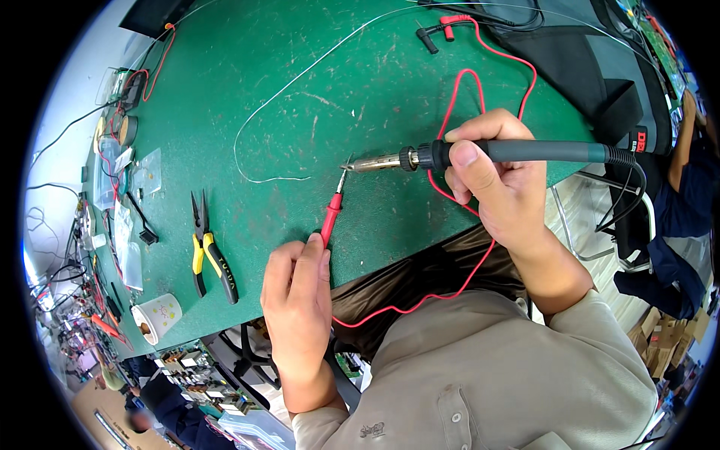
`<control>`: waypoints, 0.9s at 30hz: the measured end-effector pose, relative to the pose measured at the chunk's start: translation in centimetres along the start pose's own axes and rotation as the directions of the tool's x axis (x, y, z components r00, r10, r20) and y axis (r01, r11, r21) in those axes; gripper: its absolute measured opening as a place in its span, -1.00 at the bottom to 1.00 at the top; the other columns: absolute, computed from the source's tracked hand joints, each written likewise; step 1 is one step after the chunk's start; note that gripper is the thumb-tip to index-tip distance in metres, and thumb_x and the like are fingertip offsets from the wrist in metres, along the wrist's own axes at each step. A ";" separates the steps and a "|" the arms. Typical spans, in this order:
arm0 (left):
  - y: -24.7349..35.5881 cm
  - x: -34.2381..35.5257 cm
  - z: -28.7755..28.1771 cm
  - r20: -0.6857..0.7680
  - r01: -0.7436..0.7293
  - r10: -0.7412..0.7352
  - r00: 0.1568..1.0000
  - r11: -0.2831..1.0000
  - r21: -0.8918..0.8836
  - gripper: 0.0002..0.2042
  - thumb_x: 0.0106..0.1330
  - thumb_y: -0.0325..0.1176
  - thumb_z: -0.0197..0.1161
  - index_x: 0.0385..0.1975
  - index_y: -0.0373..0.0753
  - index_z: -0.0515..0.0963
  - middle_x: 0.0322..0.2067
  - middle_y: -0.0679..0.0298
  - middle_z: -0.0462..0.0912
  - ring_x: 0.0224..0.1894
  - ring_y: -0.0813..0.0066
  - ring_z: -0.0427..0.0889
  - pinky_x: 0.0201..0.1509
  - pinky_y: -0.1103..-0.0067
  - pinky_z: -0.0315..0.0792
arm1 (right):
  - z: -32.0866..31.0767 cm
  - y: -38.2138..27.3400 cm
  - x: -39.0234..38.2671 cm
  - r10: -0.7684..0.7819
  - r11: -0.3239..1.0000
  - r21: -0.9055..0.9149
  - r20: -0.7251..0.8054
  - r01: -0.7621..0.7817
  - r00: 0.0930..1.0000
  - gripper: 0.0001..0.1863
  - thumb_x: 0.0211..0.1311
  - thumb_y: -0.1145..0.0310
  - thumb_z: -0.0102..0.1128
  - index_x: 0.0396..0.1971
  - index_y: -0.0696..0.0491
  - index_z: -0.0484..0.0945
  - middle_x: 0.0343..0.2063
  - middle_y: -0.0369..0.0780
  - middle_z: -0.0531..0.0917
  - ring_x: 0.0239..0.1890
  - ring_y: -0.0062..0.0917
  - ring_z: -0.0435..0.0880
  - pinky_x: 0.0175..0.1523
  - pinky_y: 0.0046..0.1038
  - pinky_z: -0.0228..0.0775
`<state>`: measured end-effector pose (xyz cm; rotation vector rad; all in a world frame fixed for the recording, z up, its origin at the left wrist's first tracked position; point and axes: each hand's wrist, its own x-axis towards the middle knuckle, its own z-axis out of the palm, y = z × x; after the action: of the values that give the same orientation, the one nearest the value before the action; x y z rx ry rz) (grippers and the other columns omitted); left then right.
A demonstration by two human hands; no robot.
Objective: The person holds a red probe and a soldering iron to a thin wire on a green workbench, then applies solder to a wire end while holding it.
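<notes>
My right hand [491, 176] grips the handle of a soldering iron [525, 150], whose metal tip points left. My left hand [296, 300] is closed on a red test probe [330, 214], its metal end meeting the iron's tip over the green bench [187, 67]; fine detail there is too small to make out. A red lead runs from the probe along the bench's front edge. A thin silvery wire [274, 180] loops beside the tips. Long-nose pliers [210, 251] with yellow and black grips lie left of my left hand.
A paper cup [157, 319] stands at the front left, near small parts and wires along the left side. Red and black probe plugs [439, 37] lie at the back, beside a black bag [615, 82]. Co-workers sit at right [686, 187] and lower left [161, 405].
</notes>
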<state>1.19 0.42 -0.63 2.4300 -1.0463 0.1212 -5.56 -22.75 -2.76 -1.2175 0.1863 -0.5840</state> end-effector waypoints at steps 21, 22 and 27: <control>0.0 0.2 -0.3 0.025 0.018 -0.018 1.000 1.000 -0.014 -0.79 0.15 -0.59 0.27 -0.20 -0.37 0.58 -0.35 0.13 0.50 -0.40 0.21 0.53 -0.35 0.43 0.43 | 0.2 -0.1 0.0 0.008 0.999 -0.033 0.000 -0.008 1.000 -0.88 0.26 0.47 0.21 -0.36 0.18 0.47 -0.60 -0.33 0.52 -0.62 -0.82 0.36 -0.58 -0.74 0.15; 0.0 0.3 -0.3 0.026 0.017 -0.017 1.000 1.000 -0.015 -0.79 0.15 -0.59 0.28 -0.20 -0.37 0.58 -0.35 0.13 0.50 -0.40 0.21 0.53 -0.35 0.43 0.43 | 0.2 -0.1 0.0 0.007 1.000 -0.030 0.000 -0.007 1.000 -0.88 0.26 0.47 0.21 -0.36 0.18 0.47 -0.60 -0.33 0.52 -0.62 -0.82 0.37 -0.57 -0.74 0.15; 0.0 0.3 -0.4 0.032 0.012 -0.012 0.999 1.000 -0.009 -0.79 0.15 -0.60 0.28 -0.20 -0.37 0.58 -0.35 0.13 0.50 -0.40 0.20 0.54 -0.35 0.43 0.43 | 0.2 -0.1 0.0 0.012 0.999 -0.045 0.002 -0.012 1.000 -0.88 0.26 0.47 0.21 -0.36 0.18 0.47 -0.60 -0.34 0.52 -0.61 -0.83 0.37 -0.57 -0.74 0.15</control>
<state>1.48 0.39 -0.22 2.4367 -1.0440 0.0741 -5.53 -22.63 -2.64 -1.2598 0.2058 -0.5707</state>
